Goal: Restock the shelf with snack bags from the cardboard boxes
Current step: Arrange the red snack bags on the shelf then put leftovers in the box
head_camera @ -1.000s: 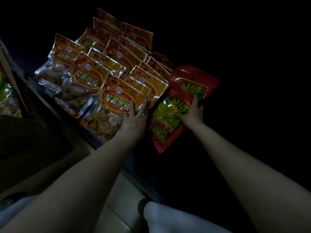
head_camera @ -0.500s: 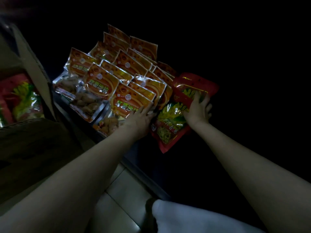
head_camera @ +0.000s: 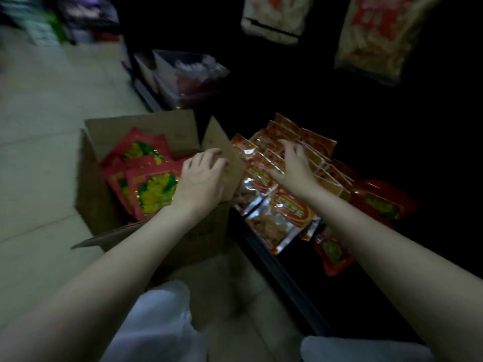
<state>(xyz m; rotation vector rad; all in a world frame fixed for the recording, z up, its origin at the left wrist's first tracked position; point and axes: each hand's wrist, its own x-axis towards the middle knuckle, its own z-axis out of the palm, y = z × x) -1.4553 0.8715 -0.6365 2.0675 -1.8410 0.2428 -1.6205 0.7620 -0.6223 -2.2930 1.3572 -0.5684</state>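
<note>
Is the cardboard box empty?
No. The cardboard box is open, and red snack bags lie stacked inside it.

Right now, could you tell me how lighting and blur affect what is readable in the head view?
Head view: the shelf interior is nearly black; the floor is brighter; motion blur smears the top-left corner and the hanging bags; glare glints on the silver snack bags; print is unreadable.

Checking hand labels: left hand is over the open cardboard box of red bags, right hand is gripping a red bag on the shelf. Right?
Not quite. In the head view the right hand is empty, its fingers spread above the orange snack bags; the red bag lies apart, untouched. The left hand is indeed over the cardboard box.
</note>
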